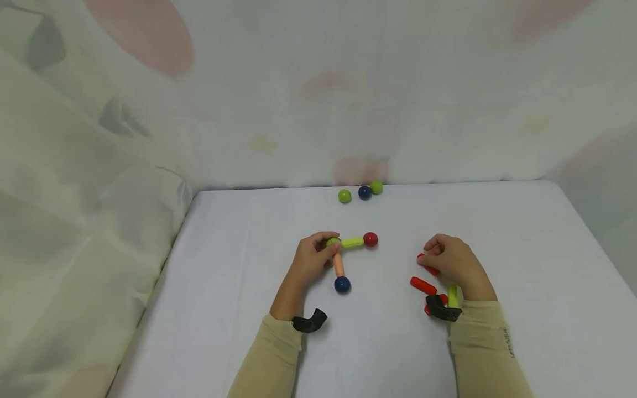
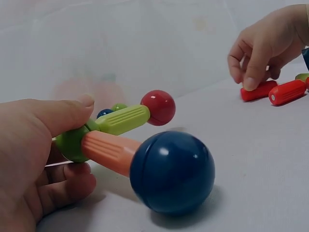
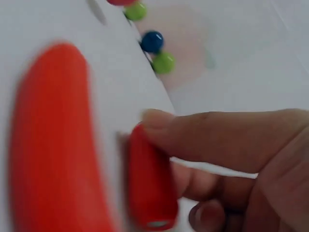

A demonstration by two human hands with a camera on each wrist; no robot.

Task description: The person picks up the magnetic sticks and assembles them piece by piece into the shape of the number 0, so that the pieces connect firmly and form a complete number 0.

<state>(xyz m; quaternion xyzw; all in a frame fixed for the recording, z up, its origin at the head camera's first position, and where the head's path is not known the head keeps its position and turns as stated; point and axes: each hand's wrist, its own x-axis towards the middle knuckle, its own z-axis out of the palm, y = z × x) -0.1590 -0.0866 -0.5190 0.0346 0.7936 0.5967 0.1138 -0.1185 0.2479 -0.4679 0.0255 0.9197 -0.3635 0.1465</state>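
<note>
Patterned cloth [image 1: 423, 105] backs a white table [image 1: 239, 249] where our left hand [image 1: 312, 257] grips a green ball [image 2: 72, 146] joining yellow-green rod [image 1: 353, 242] and peach rod [image 1: 339, 265], well in from the left edge; our right hand [image 1: 454, 261] pinches a red rod [image 3: 152, 188] nearer the right edge. Three balls [image 1: 365, 192] line the far edge.

Left hand [image 1: 314, 255], one: thumb and fingers curled in a grip; right hand [image 1: 455, 260], one: thumb and fingers in a pinch; left forearm [image 1: 271, 354], right forearm [image 1: 483, 345]: beige-sleeved, angled inward, apart
</note>
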